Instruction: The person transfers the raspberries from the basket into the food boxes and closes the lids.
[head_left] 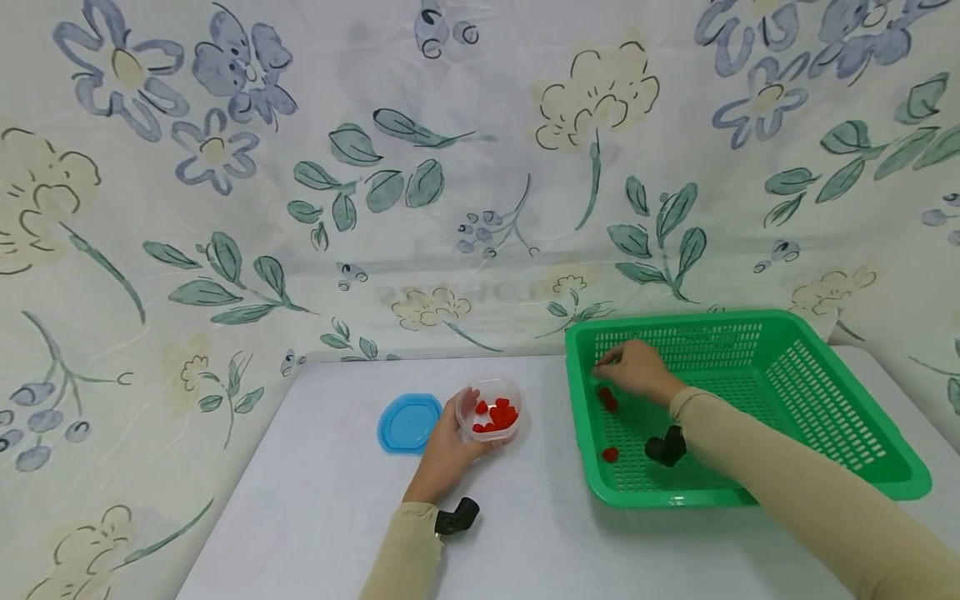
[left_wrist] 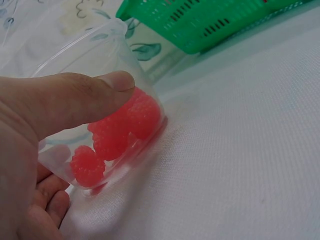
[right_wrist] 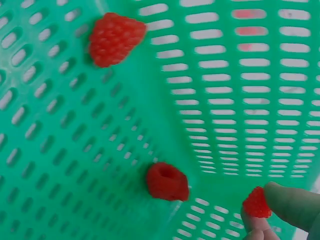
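My left hand (head_left: 450,442) grips a clear plastic tub (head_left: 491,437) on the table, the thumb pressed to its wall in the left wrist view. Several red raspberries (left_wrist: 112,132) lie in the bottom of this tub. Over the left side of a green basket (head_left: 637,498), my right hand (head_left: 637,369) is bent down inside the rim. Between its thumb and finger it pinches a raspberry (right_wrist: 257,203), best seen in the right wrist view. Other raspberries rest on the basket's floor near its left wall, among them a whole raspberry (right_wrist: 114,41) and a hollow-ended raspberry (right_wrist: 167,181).
A blue lid (head_left: 409,423) lies flat on the white table (head_left: 300,500), just left of the tub. Behind the table hangs a flower-patterned cloth (head_left: 465,250). The basket has slotted walls and stands at the right, apart from the tub.
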